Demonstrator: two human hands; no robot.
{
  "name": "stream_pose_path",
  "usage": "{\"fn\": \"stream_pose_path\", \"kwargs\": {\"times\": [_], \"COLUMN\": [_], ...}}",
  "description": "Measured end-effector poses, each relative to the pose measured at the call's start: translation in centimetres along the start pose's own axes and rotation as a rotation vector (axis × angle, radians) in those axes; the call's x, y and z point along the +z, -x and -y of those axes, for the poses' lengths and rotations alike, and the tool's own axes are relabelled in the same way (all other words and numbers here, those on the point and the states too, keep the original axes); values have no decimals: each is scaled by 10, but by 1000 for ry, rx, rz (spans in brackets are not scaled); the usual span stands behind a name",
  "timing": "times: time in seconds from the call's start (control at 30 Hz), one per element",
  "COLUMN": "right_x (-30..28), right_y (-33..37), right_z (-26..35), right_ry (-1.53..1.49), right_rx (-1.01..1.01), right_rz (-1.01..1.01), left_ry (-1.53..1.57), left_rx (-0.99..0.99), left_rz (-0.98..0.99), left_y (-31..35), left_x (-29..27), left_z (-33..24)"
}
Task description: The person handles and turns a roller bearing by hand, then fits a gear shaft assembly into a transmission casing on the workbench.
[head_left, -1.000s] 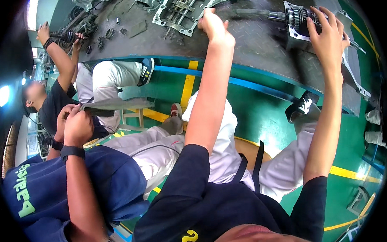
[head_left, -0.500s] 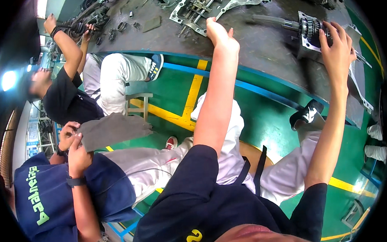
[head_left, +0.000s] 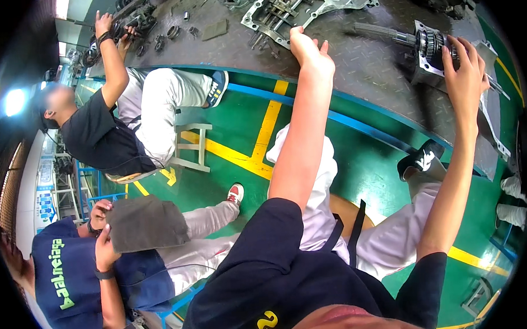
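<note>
My right hand is at the right of the bench, its fingers curled over the end of a gear shaft that stands in a metal housing. The long splined end of that shaft points left. Beside the near edge of an open gearbox casing, my left hand reaches forward with its fingers apart. Nothing shows in it, and whether its fingertips touch the casing I cannot tell. Rods and forks lie inside the casing.
Rings and small parts lie on the metal bench near a flat plate. At far left a person handles parts. Nearer, another person holds a dark cloth. A stool stands between.
The whole view has shifted slightly, so the bench appears further right. The nearer person's cloth has swung lower and hangs squarer. My hands keep their places at the casing and the gear shaft.
</note>
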State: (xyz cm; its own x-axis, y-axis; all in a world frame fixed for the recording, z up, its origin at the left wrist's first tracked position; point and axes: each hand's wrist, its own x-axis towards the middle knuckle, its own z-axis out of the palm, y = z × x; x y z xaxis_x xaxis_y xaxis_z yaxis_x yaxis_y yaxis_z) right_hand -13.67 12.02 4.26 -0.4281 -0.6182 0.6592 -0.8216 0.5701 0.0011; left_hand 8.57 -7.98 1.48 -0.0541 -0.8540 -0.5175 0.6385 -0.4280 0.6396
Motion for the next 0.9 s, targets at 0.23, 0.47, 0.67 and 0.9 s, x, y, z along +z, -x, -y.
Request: {"fn": "stream_pose_path", "kwargs": {"times": [0.23, 0.47, 0.67, 0.9], "right_x": [-5, 4, 4, 4], "right_y": [0, 3, 7, 5], "right_z": [-3, -9, -14, -13], "right_ry": [39, 48, 84, 91], "right_rx": [8, -10, -31, -25], "right_rz": [-1, 18, -7, 14], "left_ry": [-69, -239, -271, -342], "left_rx": [47, 148, 87, 75], "left_rz": [59, -60, -24, 115], "left_y": [7, -3, 1, 10], "left_x": [2, 6, 10, 10], "left_z": [13, 28, 28, 21]}}
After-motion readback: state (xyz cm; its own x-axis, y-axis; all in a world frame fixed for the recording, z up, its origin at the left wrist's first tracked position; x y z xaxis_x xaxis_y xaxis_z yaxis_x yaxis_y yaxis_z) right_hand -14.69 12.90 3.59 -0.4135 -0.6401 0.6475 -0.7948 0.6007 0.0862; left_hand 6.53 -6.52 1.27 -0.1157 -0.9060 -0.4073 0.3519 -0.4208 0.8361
